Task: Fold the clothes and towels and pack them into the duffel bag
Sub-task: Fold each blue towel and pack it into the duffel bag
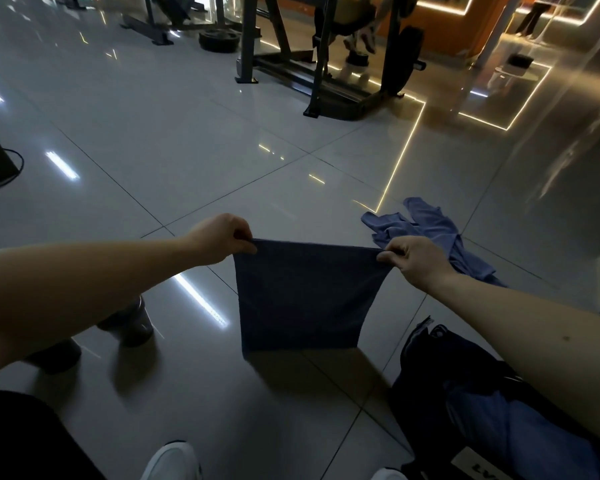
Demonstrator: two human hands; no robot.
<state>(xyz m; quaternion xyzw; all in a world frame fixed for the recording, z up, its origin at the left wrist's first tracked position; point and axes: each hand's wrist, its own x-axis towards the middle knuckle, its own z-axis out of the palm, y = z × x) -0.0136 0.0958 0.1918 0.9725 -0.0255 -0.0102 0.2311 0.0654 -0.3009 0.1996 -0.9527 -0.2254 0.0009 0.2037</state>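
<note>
left hand (222,239): pinches top corner of dark blue towel (298,299)
right hand (413,261): pinches other top corner
risk: dropped corner, hem on floor (291,133)
cause: fingertip-only pinch

At the near right, a white label (478,467) on the dark duffel bag (430,368) carries bold dark letters. Only "LV" can be made out, seen at a slant; the rest is cut off by the frame edge. No other writing is readable.
</note>
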